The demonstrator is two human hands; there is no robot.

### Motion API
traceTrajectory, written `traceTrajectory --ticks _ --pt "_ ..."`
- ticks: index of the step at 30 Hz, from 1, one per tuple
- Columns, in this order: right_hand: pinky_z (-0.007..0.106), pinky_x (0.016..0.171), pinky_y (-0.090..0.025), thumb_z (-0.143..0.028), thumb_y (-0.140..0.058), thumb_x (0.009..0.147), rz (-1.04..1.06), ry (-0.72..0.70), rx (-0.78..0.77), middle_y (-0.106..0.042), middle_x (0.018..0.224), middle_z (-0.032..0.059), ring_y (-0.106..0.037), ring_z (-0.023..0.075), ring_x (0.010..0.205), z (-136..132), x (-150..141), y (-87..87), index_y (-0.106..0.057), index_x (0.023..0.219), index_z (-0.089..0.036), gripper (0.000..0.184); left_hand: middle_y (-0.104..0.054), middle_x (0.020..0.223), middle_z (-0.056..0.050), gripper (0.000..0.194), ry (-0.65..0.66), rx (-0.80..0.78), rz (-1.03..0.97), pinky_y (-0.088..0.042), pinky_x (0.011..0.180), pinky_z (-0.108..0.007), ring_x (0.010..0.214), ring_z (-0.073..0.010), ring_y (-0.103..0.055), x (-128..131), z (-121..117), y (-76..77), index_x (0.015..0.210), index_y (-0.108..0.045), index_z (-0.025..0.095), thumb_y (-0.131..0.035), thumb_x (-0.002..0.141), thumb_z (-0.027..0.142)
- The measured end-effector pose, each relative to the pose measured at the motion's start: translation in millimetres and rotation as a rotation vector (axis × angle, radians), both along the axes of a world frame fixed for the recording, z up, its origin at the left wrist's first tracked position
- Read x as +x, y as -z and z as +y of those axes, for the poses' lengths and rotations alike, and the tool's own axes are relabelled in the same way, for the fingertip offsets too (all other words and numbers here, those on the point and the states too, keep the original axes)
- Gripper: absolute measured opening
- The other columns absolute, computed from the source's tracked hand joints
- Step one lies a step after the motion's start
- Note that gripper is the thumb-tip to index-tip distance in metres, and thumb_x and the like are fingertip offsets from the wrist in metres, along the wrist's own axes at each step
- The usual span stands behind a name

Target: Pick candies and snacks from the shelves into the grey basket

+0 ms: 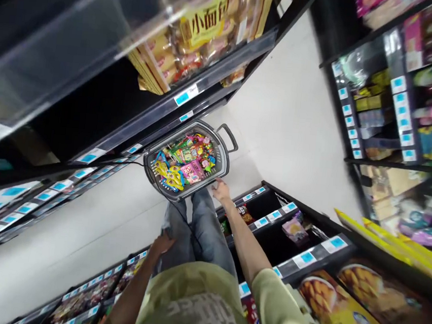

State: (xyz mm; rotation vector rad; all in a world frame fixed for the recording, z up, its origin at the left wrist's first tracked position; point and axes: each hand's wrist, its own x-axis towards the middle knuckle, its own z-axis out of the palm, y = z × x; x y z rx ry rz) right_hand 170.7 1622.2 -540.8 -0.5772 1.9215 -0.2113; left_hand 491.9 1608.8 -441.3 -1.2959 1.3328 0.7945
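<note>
A dark grey shopping basket (223,155) rests low in front of my legs, its loop handle sticking out at the far right. Inside lie yellow banana-shaped packs (169,174), a pink box (192,171) and several colourful small packets (190,149). My right hand (221,191) reaches down beside the basket's near right corner, fingers loosely bent and apart; whether they touch the rim I cannot tell. My left hand (163,243) hangs against my left thigh, holding nothing I can see, with its fingers partly in shadow.
Dark shelving (226,56) with bagged small breads (206,28) rises close at upper left. Lower shelves on the right carry yellow snack boxes (343,306) and a pink pack (295,230). Pale floor (283,102) runs between the shelves. More stocked shelves (397,108) stand at far right.
</note>
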Motion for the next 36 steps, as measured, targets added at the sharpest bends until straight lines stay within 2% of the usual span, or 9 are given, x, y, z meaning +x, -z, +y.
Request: traceTrajectory --ticks 3,6,10,13,18,21,25,32,36 --pt "0.026 0.095 -0.049 -0.024 -0.054 0.094 0.025 -0.037 0.001 -0.066 0.124 0.0114 -0.070 0.0203 0.100 -8 2 19.2 -0.048 0.139 -0.018 0.046 -0.053 0.127 -0.040 0.105 0.035 0.021 -0.089 -0.047 0.085 -0.046 0.117 -0.0482 -0.057 -11 11 32.1 0.146 -0.027 -0.006 -0.072 0.070 0.051" --pt "0.031 0.101 -0.047 -0.023 -0.056 0.093 0.033 -0.093 0.007 -0.060 0.134 0.0152 -0.064 0.0251 0.115 -9 -1 40.4 -0.045 0.142 -0.016 0.051 -0.042 0.134 -0.043 0.114 0.057 0.000 -0.138 -0.046 0.082 -0.051 0.119 -0.0528 -0.052 -12 20 51.6 0.151 -0.012 -0.006 -0.072 0.071 0.051" --pt "0.027 0.091 -0.053 -0.021 -0.056 0.094 -0.028 -0.054 0.085 -0.061 0.134 0.0164 -0.070 0.0225 0.103 -12 -10 66.8 -0.042 0.144 -0.014 0.052 -0.038 0.137 -0.040 0.118 0.072 0.007 -0.127 -0.044 0.091 -0.049 0.121 -0.0475 -0.052 2 28 63.2 0.152 0.002 -0.004 -0.070 0.074 0.046" --pt "0.019 0.071 -0.056 -0.022 -0.048 0.098 -0.093 0.012 0.146 -0.064 0.129 0.0119 -0.074 0.0143 0.076 -20 -13 76.6 -0.048 0.140 -0.015 0.043 -0.036 0.139 -0.037 0.119 0.054 0.040 -0.127 -0.046 0.091 -0.046 0.117 -0.0439 -0.056 9 29 62.7 0.154 0.004 0.001 -0.069 0.074 0.049" --pt "0.014 0.063 -0.053 -0.020 -0.047 0.098 -0.092 0.051 0.162 -0.072 0.112 0.0089 -0.074 0.0120 0.069 -35 -6 75.0 -0.058 0.134 -0.016 0.037 -0.037 0.139 -0.030 0.114 0.043 0.004 -0.173 -0.048 0.090 -0.049 0.118 -0.0446 -0.056 3 22 54.0 0.156 0.003 0.011 -0.065 0.074 0.052" --pt "0.014 0.065 -0.052 -0.018 -0.048 0.097 -0.089 0.029 0.162 -0.075 0.099 0.0057 -0.074 0.0125 0.071 -38 0 80.1 -0.069 0.119 -0.018 0.031 -0.038 0.138 -0.029 0.112 0.055 -0.009 -0.170 -0.046 0.092 -0.051 0.121 -0.0452 -0.054 1 16 51.9 0.156 0.001 0.011 -0.063 0.075 0.054" --pt "0.016 0.075 -0.053 -0.018 -0.048 0.096 -0.081 0.002 0.171 -0.075 0.099 0.0039 -0.074 0.0124 0.077 -40 8 96.4 -0.070 0.118 -0.018 0.031 -0.038 0.137 -0.030 0.110 0.071 0.024 -0.155 -0.046 0.093 -0.050 0.119 -0.0442 -0.056 6 11 53.2 0.156 0.000 0.010 -0.061 0.077 0.056" --pt "0.032 0.103 -0.046 -0.016 -0.053 0.092 -0.060 -0.115 0.222 -0.069 0.119 0.0104 -0.062 0.0235 0.118 -49 14 118.0 -0.066 0.121 -0.016 0.032 -0.040 0.136 -0.030 0.112 0.071 0.039 -0.159 -0.047 0.091 -0.047 0.117 -0.0422 -0.058 7 -1 54.9 0.156 -0.003 0.010 -0.064 0.074 0.056" --pt "0.035 0.099 -0.050 -0.018 -0.051 0.094 -0.109 -0.155 0.284 -0.072 0.110 0.0098 -0.069 0.0220 0.104 -58 18 132.5 -0.064 0.123 -0.015 0.032 -0.039 0.135 -0.031 0.111 0.074 0.009 -0.141 -0.046 0.091 -0.050 0.117 -0.0444 -0.055 5 -7 54.1 0.156 -0.005 0.007 -0.064 0.075 0.056"
